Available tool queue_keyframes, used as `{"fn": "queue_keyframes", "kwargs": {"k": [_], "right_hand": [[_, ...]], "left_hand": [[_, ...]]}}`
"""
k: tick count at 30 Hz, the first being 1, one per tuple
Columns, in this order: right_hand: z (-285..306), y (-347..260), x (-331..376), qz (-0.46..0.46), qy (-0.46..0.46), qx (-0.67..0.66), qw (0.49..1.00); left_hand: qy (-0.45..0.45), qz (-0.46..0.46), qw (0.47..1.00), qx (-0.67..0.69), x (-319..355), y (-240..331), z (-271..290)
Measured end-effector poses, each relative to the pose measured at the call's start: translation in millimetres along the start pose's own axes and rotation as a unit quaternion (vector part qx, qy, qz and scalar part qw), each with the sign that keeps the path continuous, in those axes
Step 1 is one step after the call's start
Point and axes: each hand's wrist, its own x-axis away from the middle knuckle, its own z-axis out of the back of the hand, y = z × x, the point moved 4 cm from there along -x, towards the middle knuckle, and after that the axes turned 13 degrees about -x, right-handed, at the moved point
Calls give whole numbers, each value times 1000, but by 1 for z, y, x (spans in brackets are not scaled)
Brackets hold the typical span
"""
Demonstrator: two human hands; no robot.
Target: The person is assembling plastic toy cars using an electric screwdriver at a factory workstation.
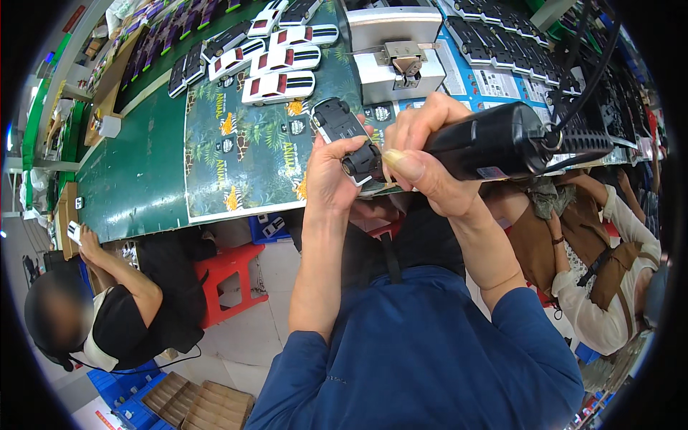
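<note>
- So the left hand (331, 170) has a toy car (338, 122) gripped between thumb and fingers, black underside facing up, held over the near edge of the tabletop (136, 197).
- Right hand (430, 154) is wrapped around a fat black power tool (491, 142), with its cord (584, 142) trailing off to the right. The tool's tip is hidden behind the fingers, so I can't tell if it's touching the car.
- Both hands are pretty much side by side, right fingers just beside the car's near end.
- Under all that there's a jungle-print sheet (265, 175) covering the middle of the tabletop.
- Far and a bit left of the hands: a bunch of white toy cars (278, 87) with dark stripes, wheels down, parked close together.
- Straight past the right hand sits a white block (373, 89) with a metal fixture (406, 59) on it.
- Far right, rows of upturned cars (494, 50), black bottoms showing.
- Over on the left, a co-worker (140, 308) in black holds a small white piece (74, 231), near a red stool (229, 276).
</note>
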Motion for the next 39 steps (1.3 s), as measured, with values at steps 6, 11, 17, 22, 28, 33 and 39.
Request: {"fn": "queue_keyframes", "kwargs": {"k": [6, 11, 17, 22, 28, 33, 39], "right_hand": [[1, 4, 3, 31, 62, -46, 997], [1, 1, 5, 19, 25, -19, 999], [4, -1, 16, 37, 10, -100, 994], [17, -26, 19, 64, 8, -105, 992], [44, -39, 28, 65, 48, -72, 994], [60, -48, 41, 54, 63, -50, 995], [85, -61, 56, 43, 167, -11, 985]], "left_hand": [[-24, -9, 999, 21, -4, 1, -1], [-28, -44, 997, -50, -1, 3, -4], [-22, -84, 991, -99, 14, 9, -21], [-22, -310, 806, -503, 27, 53, -39], [1, -449, 299, -842, 30, 119, 30], [88, -311, 98, -941, 60, 220, 111], [124, -466, 202, -852, 71, 184, 75]]}}
